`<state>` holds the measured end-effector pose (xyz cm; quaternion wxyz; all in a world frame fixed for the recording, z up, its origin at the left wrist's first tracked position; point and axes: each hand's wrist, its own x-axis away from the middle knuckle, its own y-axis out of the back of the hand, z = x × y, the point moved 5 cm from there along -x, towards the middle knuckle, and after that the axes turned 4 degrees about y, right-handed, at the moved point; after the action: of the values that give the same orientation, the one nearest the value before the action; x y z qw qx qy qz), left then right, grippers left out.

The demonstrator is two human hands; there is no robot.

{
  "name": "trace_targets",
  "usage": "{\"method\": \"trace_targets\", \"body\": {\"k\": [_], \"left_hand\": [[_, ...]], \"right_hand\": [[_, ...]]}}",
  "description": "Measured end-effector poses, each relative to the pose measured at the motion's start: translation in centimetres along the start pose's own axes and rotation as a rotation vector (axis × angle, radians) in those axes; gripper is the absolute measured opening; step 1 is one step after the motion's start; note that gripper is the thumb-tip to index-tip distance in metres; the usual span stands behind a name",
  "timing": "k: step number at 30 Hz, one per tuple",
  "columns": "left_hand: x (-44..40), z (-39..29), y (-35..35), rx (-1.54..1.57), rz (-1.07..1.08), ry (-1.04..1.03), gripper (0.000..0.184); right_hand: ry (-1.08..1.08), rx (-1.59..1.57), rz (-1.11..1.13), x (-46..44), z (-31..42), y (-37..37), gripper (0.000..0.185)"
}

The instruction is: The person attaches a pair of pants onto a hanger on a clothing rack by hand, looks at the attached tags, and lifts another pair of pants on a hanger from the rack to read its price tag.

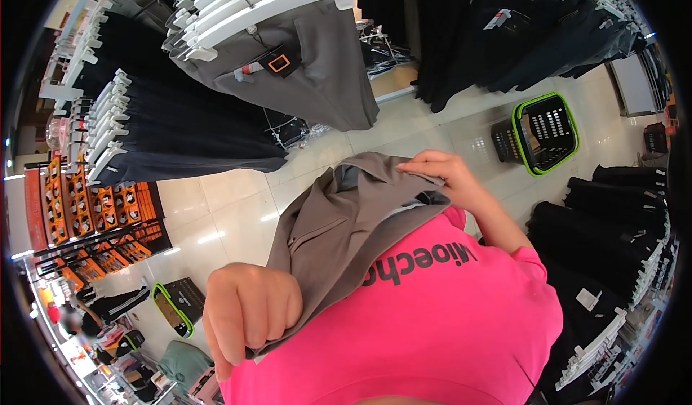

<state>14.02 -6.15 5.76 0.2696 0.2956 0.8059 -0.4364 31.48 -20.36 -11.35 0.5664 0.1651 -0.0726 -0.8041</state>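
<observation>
A pair of taupe-grey trousers (324, 221) is stretched across the front of my pink shirt (432, 311), with a zipped pocket and a greyish inner lining showing. My left hand (252, 308), at the lower left, is closed in a fist around one end of the cloth. At the upper right, my right hand (443, 174) pinches the opposite end between thumb and fingers. The middle of the trousers sags in folds between the two hands. Part of the cloth under my left fingers is hidden.
Ahead hang grey trousers (317, 66) with a tag on white hangers (277, 5). Dark trousers (180, 131) hang at left, more (497, 45) at upper right. Green-rimmed black baskets stand on the floor, one right (551, 135), one lower left (189, 300). A person (90, 322) is far left.
</observation>
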Motion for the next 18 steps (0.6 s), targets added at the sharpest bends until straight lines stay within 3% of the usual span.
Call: {"method": "trace_targets", "body": {"k": [4, 7, 9, 13, 15, 16, 18], "left_hand": [[-0.1, 0.0, 0.2, 0.008, 0.003, 0.001, 0.017], [-0.1, 0.0, 0.4, 0.016, 0.009, -0.005, 0.018], [-0.1, -0.4, 0.6, 0.020, 0.009, -0.013, 0.018], [2.3, -5.3, 0.5, -0.702, -0.056, -0.308, 0.023], [5.3, -7.6, -0.2, -1.144, -0.165, -0.514, 0.025], [6.3, -7.5, -0.8, -1.140, -0.168, -0.511, 0.025], [8.7, -8.6, -2.1, -1.867, -0.807, -0.669, 0.030]], "right_hand": [[-0.003, 0.087, -0.077, 0.5, -0.5, -0.8, 0.044], [-0.052, -0.041, -0.260, 1.2, -0.4, -0.4, 0.040], [0.136, 0.187, -0.335, 1.7, -0.1, 0.1, 0.028], [0.246, 0.245, -0.360, 2.2, -0.3, 0.4, 0.023], [0.051, 0.090, -0.259, 2.8, -1.0, -0.1, 0.019], [0.046, 0.089, -0.261, 3.1, -1.2, -0.3, 0.019], [0.138, 0.034, -0.239, 3.5, -1.3, -0.7, 0.022]]}}
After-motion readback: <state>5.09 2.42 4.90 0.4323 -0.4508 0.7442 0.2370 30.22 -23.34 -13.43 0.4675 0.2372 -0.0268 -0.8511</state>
